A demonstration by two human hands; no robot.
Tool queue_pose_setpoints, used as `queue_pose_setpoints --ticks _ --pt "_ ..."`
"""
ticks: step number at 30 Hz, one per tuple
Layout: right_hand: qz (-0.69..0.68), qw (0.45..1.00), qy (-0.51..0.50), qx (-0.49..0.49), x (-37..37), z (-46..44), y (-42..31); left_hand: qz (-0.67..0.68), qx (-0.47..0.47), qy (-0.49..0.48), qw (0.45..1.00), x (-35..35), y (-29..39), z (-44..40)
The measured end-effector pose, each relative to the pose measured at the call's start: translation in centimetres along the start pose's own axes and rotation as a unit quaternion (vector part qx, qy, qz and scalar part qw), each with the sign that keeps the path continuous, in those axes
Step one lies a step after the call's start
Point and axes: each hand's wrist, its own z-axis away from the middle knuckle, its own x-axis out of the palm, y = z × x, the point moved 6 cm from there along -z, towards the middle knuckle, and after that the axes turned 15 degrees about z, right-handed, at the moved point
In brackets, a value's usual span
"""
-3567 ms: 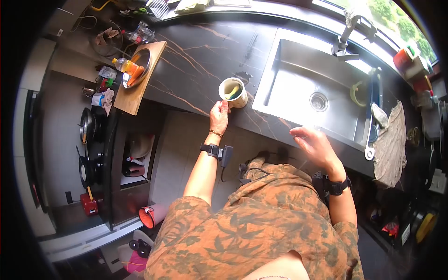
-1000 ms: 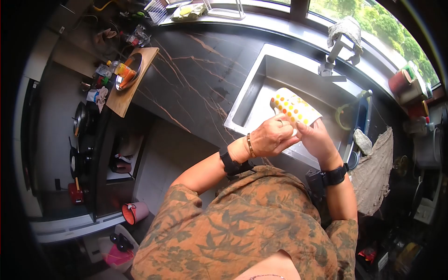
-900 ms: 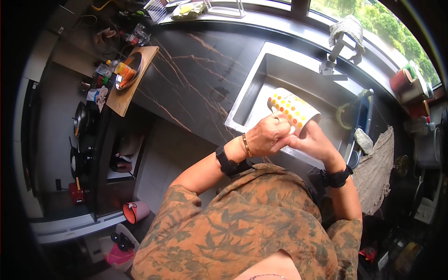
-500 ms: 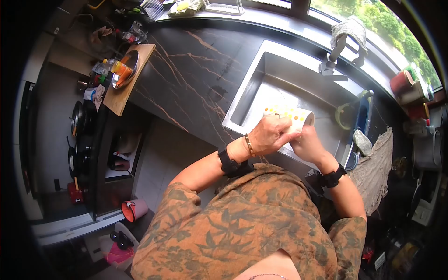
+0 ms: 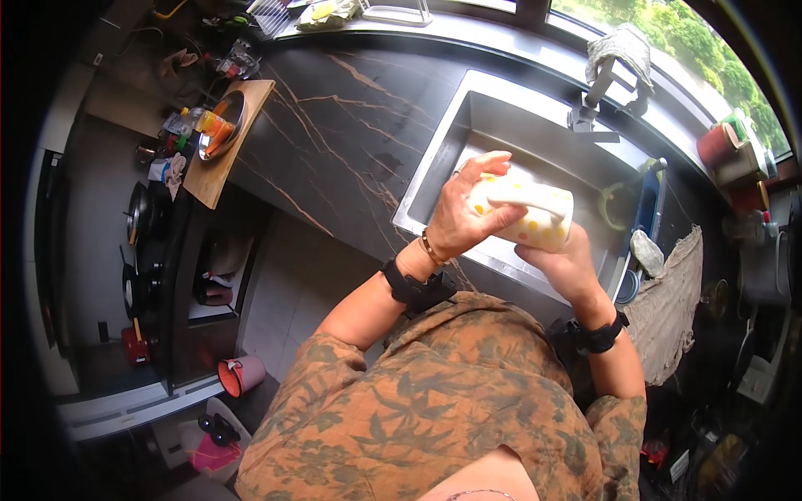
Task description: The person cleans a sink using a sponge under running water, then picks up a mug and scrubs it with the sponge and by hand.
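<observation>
A white mug (image 5: 547, 222) with yellow and orange dots lies on its side in the air above the near part of the steel sink (image 5: 430, 185). Its handle faces up toward me. My left hand (image 5: 462, 209) is around the mug's left end, thumb along the side and fingers over the far side. My right hand (image 5: 570, 265) supports the mug from below at the right end, its fingers mostly hidden behind it. Whether anything is inside the mug cannot be seen.
A faucet (image 5: 582, 117) with a cloth (image 5: 620, 57) draped over it stands behind the sink. At the right are a blue container (image 5: 648, 209) and a beige cloth (image 5: 678, 309). A wooden board (image 5: 205, 179) with a metal plate lies on the left.
The mug has turned so its handle now shows on top. My left hand has moved up and left to the mug's end, its fingers extending, while my right hand has shifted slightly right.
</observation>
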Motion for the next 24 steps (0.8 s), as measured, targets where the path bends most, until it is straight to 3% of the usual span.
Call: queue_pose_setpoints --ticks 2,5,6,9,11,12,13,15,17,20,23,24 --pt "-0.227 0.974 0.011 0.012 0.7 -0.2 0.8 0.202 -0.128 -0.010 0.971 0.1 -1.5 0.0" --pt "-0.332 0.943 0.023 0.018 1.2 -0.9 0.1 0.323 -0.200 0.022 0.925 0.5 -2.7 0.7" --pt "-0.329 0.944 0.010 0.018 1.5 -1.0 -0.1 0.340 -0.172 0.024 0.924 0.4 -2.7 0.3" --pt "-0.161 0.987 -0.022 0.019 2.8 -0.3 0.4 0.403 -0.212 0.035 0.890 1.3 -2.9 0.0" --pt "0.131 0.983 -0.018 -0.124 3.1 -0.2 -0.9 0.416 -0.234 0.043 0.878 1.4 -2.7 -0.1" --pt "0.305 0.932 -0.002 -0.196 3.5 -0.5 -0.1 0.403 -0.241 0.043 0.882 1.4 -2.9 -0.1" --pt "0.467 0.845 0.014 -0.259 4.1 -0.8 0.9 0.390 -0.250 0.044 0.885 1.4 -3.1 0.0" --pt "0.413 0.880 0.026 -0.236 2.5 -2.2 3.1 0.367 -0.240 0.087 0.894 1.6 -4.0 0.3" --pt "0.477 0.833 0.097 -0.262 2.1 -2.4 1.0 0.377 -0.244 0.096 0.888 1.5 -4.3 -0.7" --pt "0.517 0.818 0.097 -0.233 2.9 -2.9 0.6 0.422 -0.282 0.099 0.856 1.2 -4.9 -0.4" --pt "0.551 0.806 0.097 -0.194 4.1 -2.7 1.9 0.376 -0.258 0.095 0.885 0.9 -5.7 -0.4" --pt "0.506 0.838 0.068 -0.195 4.4 -2.8 2.7 0.403 -0.275 0.096 0.868 0.9 -6.0 -0.1"
